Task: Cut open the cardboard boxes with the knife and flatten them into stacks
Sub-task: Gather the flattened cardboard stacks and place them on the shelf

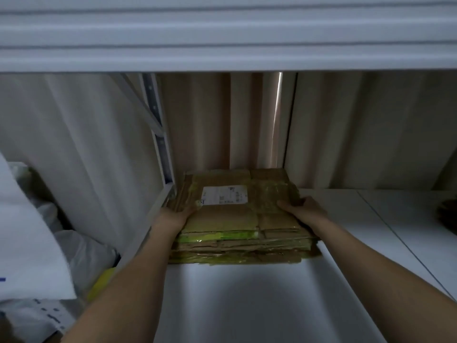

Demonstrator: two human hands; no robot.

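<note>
Brown flattened cardboard, one taped stack of box sheets, sits lower centre of the frame on the white shelf. My left hand grips its left edge and my right hand its right edge. I'd guess it's stiff, fairly hefty, and slick where the yellowish tape runs, so holding opposite edges seems right. Layers are too blurry to count; one label on top, no knife in sight.

Both forearms are showing bare, no sleeves reaching the wrists. A dark mark is showing just behind the left hand; the right hand is wearing nothing.
</note>
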